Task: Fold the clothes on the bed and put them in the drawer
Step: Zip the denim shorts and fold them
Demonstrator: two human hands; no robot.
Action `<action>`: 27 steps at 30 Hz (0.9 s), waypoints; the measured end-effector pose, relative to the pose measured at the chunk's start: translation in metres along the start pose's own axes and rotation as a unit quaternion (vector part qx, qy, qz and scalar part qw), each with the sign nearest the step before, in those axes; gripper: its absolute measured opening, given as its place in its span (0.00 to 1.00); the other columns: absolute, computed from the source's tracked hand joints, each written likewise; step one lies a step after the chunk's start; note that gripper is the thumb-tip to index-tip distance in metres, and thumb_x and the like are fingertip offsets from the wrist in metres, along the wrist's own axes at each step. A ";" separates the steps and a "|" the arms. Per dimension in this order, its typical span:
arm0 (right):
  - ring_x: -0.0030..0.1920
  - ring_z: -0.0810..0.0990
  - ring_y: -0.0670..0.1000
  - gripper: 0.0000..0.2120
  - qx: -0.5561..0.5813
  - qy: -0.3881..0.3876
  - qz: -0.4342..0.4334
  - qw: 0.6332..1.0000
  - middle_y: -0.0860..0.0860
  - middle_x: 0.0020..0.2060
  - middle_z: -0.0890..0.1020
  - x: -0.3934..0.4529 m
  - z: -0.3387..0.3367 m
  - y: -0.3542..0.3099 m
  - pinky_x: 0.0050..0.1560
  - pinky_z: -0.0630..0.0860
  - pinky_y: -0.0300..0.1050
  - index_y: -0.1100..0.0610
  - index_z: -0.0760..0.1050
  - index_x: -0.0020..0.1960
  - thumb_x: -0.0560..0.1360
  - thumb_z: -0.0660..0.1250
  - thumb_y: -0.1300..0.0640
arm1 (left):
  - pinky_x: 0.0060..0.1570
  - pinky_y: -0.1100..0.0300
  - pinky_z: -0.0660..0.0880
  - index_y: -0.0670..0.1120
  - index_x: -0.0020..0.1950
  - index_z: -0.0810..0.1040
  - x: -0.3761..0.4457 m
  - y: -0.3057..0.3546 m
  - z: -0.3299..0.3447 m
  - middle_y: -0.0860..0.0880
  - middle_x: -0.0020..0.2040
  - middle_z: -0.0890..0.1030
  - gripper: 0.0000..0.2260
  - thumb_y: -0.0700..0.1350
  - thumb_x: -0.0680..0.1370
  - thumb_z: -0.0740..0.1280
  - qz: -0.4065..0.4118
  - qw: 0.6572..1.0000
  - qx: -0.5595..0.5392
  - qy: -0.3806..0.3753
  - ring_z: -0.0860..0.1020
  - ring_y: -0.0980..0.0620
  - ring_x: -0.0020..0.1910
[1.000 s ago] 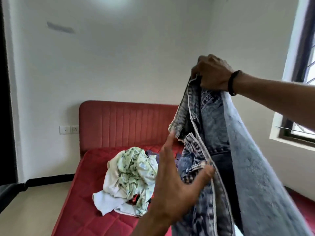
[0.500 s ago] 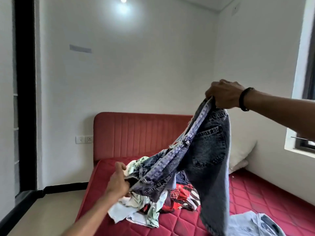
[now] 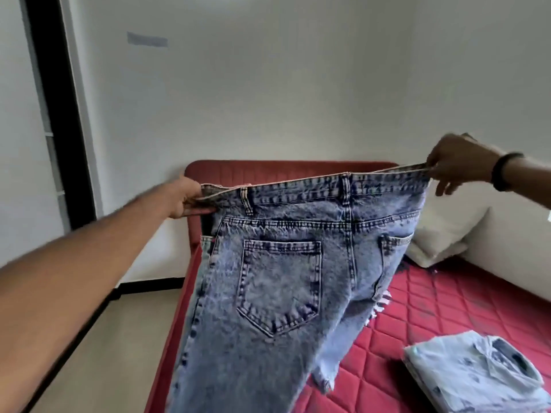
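Acid-washed denim jeans (image 3: 277, 281) hang stretched flat, waistband corners pinched between the curled fingers of the left hand (image 3: 189, 198) and right hand (image 3: 456, 165).

Jeans (image 3: 277, 293) legs cut off at bottom edge; clothes pile on bed (image 3: 432, 308) mostly hidden behind denim. Folded shirt (image 3: 477, 374) cropped at corner. Right hand (image 3: 456, 165) motion-blurred.

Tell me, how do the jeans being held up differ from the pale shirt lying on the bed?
The jeans hang spread out in the air, stretched by the waistband between the left hand and right hand; the shirt lies folded flat on the red mattress, untouched. The jeans are mid-blue acid-washed denim with a back pocket showing; the shirt is much paler, with a dark collar lining. Both have a mottled, washed look.
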State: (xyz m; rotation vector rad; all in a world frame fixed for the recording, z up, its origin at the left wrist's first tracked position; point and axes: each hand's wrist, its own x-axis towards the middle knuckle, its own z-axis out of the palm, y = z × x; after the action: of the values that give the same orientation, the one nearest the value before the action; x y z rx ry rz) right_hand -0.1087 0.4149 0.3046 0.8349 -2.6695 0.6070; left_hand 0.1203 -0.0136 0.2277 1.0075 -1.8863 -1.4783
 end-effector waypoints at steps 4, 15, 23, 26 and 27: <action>0.33 0.86 0.59 0.22 0.084 0.053 0.030 0.995 0.58 0.29 0.85 0.019 0.060 0.008 0.40 0.84 0.55 0.65 0.83 0.37 0.79 0.67 0.48 | 0.52 0.62 0.78 0.43 0.43 0.72 0.034 -0.022 0.032 0.41 0.48 0.84 0.08 0.33 0.78 0.65 -0.027 0.956 -0.268 0.119 0.82 0.41 0.45; 0.40 0.82 0.61 0.12 0.024 0.274 -0.050 0.960 0.54 0.35 0.83 -0.099 0.172 0.049 0.37 0.77 0.52 0.53 0.79 0.36 0.71 0.76 0.48 | 0.45 0.59 0.73 0.44 0.56 0.78 -0.032 -0.114 0.077 0.49 0.48 0.84 0.11 0.37 0.74 0.68 0.457 0.850 0.061 0.253 0.79 0.55 0.45; 0.62 0.82 0.56 0.18 -0.232 -0.340 -0.029 0.911 0.50 0.61 0.81 -0.283 0.375 0.098 0.54 0.77 0.47 0.46 0.73 0.59 0.77 0.63 0.35 | 0.58 0.50 0.78 0.56 0.65 0.77 -0.145 -0.427 0.111 0.50 0.59 0.80 0.31 0.32 0.67 0.72 0.112 0.922 0.369 -0.020 0.80 0.43 0.59; 0.54 0.83 0.60 0.34 -0.216 -0.292 -0.064 0.929 0.53 0.55 0.81 -0.279 0.390 0.084 0.45 0.80 0.55 0.49 0.71 0.62 0.63 0.79 0.37 | 0.64 0.51 0.74 0.58 0.72 0.72 -0.156 -0.440 0.115 0.50 0.60 0.75 0.35 0.36 0.69 0.75 0.100 0.905 0.409 -0.050 0.76 0.44 0.61; 0.49 0.82 0.62 0.40 -0.204 -0.279 -0.093 0.934 0.54 0.51 0.80 -0.274 0.397 0.081 0.39 0.79 0.57 0.50 0.72 0.58 0.53 0.83 0.38 | 0.61 0.52 0.75 0.58 0.72 0.72 -0.154 -0.437 0.113 0.50 0.58 0.72 0.35 0.36 0.69 0.76 0.098 0.909 0.403 -0.046 0.77 0.45 0.58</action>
State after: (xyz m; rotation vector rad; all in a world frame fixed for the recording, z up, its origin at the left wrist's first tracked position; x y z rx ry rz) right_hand 0.0071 0.4196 -0.1706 1.2496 -2.9755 -0.2786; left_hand 0.2203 0.1231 -0.2183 1.0353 -2.6547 -0.6067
